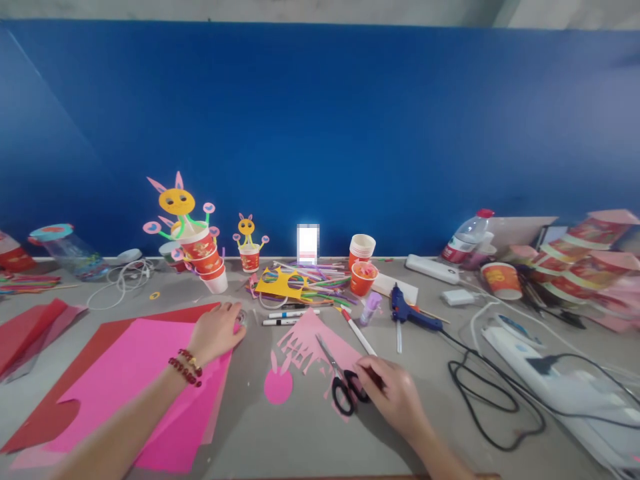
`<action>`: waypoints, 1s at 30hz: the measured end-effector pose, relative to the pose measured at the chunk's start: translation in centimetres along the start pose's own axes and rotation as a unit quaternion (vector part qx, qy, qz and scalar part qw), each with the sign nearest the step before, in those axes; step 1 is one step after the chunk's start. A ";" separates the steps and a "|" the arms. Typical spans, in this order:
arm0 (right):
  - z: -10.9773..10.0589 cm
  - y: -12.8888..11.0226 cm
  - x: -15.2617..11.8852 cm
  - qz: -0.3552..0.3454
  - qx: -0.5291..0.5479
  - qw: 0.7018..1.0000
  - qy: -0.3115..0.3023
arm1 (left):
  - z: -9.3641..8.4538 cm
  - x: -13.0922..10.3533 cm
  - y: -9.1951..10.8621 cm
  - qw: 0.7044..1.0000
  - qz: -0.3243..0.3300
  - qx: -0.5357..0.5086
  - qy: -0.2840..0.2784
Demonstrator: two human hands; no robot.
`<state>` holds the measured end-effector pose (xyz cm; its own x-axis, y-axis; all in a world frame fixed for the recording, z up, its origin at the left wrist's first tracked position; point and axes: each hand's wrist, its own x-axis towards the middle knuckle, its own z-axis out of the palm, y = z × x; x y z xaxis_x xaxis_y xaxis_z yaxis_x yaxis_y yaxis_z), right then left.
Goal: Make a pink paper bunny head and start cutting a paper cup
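My left hand [216, 332], with a bead bracelet on the wrist, lies palm down on the far corner of a stack of pink paper sheets [127, 373], fingers by a small roll of tape [241, 317]. My right hand [390, 390] rests on the table with its fingers at the black handles of scissors [339, 377]. The scissors lie on a cut pale pink paper piece [305, 341]. A pink paper circle with ears [278, 383] lies just left of them.
A blue glue gun [407, 310] and its black cable [493, 400] sit right of the scissors. Markers [287, 318], coloured straws [320, 277], paper cups [361, 267] and cup-flower crafts [197, 247] stand behind. A white power strip [560, 380] and stacked cups [580, 260] fill the right. Red paper [30, 327] lies left.
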<state>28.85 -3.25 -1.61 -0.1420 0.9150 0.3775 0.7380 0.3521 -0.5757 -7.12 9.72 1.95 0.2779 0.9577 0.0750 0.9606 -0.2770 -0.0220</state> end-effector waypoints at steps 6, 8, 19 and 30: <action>-0.1 -0.4 0.2 -0.007 -0.012 1.000 -0.001 | -0.1 0.3 -0.2 0.997 0.007 -0.052 0.056; -0.2 -0.6 0.2 -0.007 -0.014 1.000 0.002 | 0.4 0.5 -0.1 0.996 0.021 -0.058 0.064; -0.3 0.0 -0.4 -0.005 -0.003 1.000 0.004 | 2.1 0.7 -1.4 0.986 0.036 -0.130 0.094; -0.5 0.4 0.3 -0.078 -0.011 0.996 0.038 | 3.8 -7.3 -4.9 0.992 0.048 -0.051 0.101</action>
<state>29.42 -2.96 -1.38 -0.2060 0.8317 0.5156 0.7247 0.4838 -0.4907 -13.85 4.36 -2.25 0.3530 0.8941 0.2756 0.9217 -0.3830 0.0620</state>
